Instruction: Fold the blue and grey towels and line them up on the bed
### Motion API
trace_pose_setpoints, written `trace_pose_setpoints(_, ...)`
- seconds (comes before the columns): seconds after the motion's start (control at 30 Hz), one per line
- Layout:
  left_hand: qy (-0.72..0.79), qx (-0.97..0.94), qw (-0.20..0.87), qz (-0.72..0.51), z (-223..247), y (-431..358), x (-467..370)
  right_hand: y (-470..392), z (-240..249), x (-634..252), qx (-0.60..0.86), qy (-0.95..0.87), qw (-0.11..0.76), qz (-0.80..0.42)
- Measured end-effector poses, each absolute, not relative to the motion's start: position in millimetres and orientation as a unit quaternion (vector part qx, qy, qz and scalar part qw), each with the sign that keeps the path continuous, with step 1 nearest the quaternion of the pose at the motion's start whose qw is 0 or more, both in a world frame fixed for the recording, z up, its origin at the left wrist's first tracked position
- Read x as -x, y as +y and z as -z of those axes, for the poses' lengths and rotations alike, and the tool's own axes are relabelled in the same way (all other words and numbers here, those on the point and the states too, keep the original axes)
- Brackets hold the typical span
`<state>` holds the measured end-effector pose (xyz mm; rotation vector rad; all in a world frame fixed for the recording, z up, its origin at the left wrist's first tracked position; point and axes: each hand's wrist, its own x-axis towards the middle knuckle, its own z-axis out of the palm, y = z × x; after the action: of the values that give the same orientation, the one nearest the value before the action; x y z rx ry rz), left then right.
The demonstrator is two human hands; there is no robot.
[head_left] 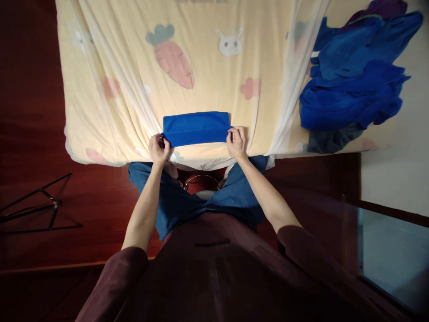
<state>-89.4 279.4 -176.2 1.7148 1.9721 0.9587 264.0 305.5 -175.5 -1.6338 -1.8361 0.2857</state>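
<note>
A blue cloth [197, 128], folded into a flat, narrow rectangle, lies near the front edge of the bed. A fold line runs along its length. My left hand [160, 147] pinches its near left corner between thumb and fingers. At the other end, my right hand [237, 141] pinches the right edge in the same way. What kind of garment or cloth it is cannot be made out in this folded form.
A patterned yellow sheet [127, 89] with loose wrinkles covers the bed. Crumpled blue clothes [351, 94] are heaped at the right, beside a pale wall [395, 174]. Black tripod legs [53, 204] stand on the dark red floor [100, 201] at the left.
</note>
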Motion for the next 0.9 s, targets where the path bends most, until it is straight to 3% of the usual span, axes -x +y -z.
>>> trace_pose_setpoints(0.1,0.714,-0.592,0.131,-0.351,175.3,279.6,88.0,305.5,177.4,-264.4,0.621,-0.705,0.327,-0.103)
trace_pose_setpoints(0.57,0.656,-0.676,0.134,-0.308,160.4,278.3,84.2,305.0,166.9,-264.7,0.581,-0.735,0.322,-0.134)
trace_pose_setpoints(0.9,0.616,-0.714,0.188,-0.273,144.5,278.4,85.2,300.4,155.3,-270.2,0.536,-0.800,0.245,-0.114)
